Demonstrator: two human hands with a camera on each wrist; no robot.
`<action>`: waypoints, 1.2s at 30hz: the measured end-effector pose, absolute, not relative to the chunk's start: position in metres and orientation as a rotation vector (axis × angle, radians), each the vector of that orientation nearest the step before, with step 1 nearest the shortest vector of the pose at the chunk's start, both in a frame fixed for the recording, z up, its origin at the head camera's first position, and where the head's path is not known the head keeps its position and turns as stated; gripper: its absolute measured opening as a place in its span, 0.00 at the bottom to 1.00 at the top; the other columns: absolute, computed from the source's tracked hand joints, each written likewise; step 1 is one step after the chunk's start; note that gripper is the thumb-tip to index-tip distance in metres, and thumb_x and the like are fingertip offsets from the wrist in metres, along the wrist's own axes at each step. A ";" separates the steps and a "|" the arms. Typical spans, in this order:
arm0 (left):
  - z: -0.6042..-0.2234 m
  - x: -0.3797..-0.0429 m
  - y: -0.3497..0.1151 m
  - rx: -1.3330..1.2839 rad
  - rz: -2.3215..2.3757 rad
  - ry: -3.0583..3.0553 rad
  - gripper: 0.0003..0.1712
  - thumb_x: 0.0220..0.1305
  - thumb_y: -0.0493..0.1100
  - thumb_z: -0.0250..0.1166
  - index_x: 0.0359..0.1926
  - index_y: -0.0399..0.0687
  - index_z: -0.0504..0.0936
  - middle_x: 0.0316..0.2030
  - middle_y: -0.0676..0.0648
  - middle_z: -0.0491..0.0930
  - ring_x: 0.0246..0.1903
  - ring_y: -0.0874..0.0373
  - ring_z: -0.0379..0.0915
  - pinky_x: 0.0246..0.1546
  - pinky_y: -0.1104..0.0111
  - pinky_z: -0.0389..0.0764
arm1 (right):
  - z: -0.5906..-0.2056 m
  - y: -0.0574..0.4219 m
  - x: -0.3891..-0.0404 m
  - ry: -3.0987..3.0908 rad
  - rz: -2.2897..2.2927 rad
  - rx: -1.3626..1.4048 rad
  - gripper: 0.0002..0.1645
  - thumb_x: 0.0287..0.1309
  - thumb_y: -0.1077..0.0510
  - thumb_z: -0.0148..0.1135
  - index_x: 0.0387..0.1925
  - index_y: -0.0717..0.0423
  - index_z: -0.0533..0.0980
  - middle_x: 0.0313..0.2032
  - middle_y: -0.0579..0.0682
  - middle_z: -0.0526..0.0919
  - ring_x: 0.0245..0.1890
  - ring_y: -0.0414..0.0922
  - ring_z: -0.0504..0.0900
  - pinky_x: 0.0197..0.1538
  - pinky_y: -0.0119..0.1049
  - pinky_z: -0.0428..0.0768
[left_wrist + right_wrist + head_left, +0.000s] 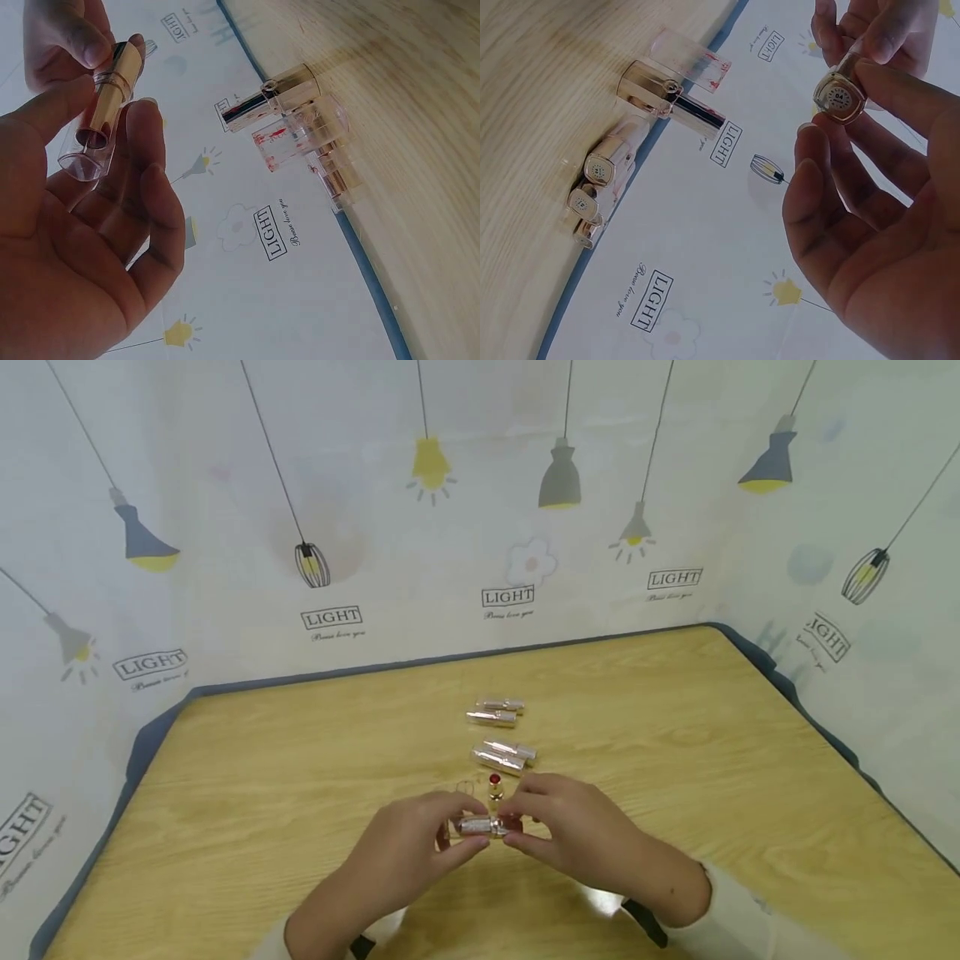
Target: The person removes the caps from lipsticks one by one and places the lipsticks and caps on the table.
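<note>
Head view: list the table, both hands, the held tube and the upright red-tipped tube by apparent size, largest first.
1. Table
2. Left hand and right hand: too alike to rank
3. Held tube, its ends partly covered by fingers
4. Upright red-tipped tube, going by what shows

Soft diffuse light, dimmer wrist views, head view slightly blurred

A walled-in work spot

A wood-look table has white walls on three sides. Lamps, a flower and the word LIGHT are printed on them. It could be home or workroom; I cannot tell.
</note>
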State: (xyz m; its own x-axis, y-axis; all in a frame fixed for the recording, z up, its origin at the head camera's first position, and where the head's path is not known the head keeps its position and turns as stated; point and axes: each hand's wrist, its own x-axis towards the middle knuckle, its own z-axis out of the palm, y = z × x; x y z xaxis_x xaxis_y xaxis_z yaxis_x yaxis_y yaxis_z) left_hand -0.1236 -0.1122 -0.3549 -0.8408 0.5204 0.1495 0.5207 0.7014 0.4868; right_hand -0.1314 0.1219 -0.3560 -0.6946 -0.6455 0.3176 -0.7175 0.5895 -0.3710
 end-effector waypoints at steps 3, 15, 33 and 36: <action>-0.356 -0.124 -0.114 -0.893 -0.832 -2.895 0.14 0.65 0.57 0.67 0.46 0.59 0.85 0.31 0.63 0.83 0.24 0.76 0.68 0.23 0.78 0.72 | -0.358 0.122 -0.132 -2.669 0.731 1.157 0.08 0.58 0.53 0.73 0.39 0.46 0.85 0.35 0.37 0.81 0.33 0.30 0.75 0.35 0.23 0.77; -0.362 -0.120 -0.115 -0.923 -0.878 -2.931 0.13 0.68 0.57 0.64 0.46 0.58 0.84 0.29 0.63 0.83 0.24 0.76 0.70 0.26 0.78 0.74 | -0.370 0.118 -0.126 -2.659 0.652 1.122 0.15 0.55 0.49 0.74 0.44 0.47 0.84 0.34 0.37 0.80 0.30 0.29 0.73 0.32 0.22 0.74; -0.354 -0.121 -0.111 -0.952 -0.811 -2.907 0.13 0.68 0.58 0.65 0.45 0.58 0.84 0.25 0.62 0.82 0.23 0.76 0.71 0.23 0.78 0.72 | -0.360 0.123 -0.130 -2.539 0.528 1.226 0.09 0.54 0.49 0.75 0.34 0.46 0.83 0.30 0.37 0.77 0.28 0.31 0.71 0.31 0.23 0.72; -0.353 -0.121 -0.111 -0.953 -0.801 -2.909 0.13 0.67 0.57 0.66 0.45 0.58 0.84 0.25 0.62 0.83 0.23 0.76 0.72 0.23 0.78 0.73 | -0.359 0.123 -0.130 -2.527 0.505 1.236 0.09 0.54 0.49 0.75 0.35 0.47 0.84 0.30 0.38 0.79 0.29 0.32 0.73 0.31 0.23 0.73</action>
State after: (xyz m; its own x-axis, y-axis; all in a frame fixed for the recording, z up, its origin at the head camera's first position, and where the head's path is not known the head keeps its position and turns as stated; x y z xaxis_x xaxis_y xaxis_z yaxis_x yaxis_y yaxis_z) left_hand -0.1206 -0.1113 -0.3526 -0.8185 0.5594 0.1312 0.5477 0.6905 0.4726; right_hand -0.1301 0.1234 -0.3595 -0.5932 -0.7003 0.3972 -0.7991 0.5720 -0.1850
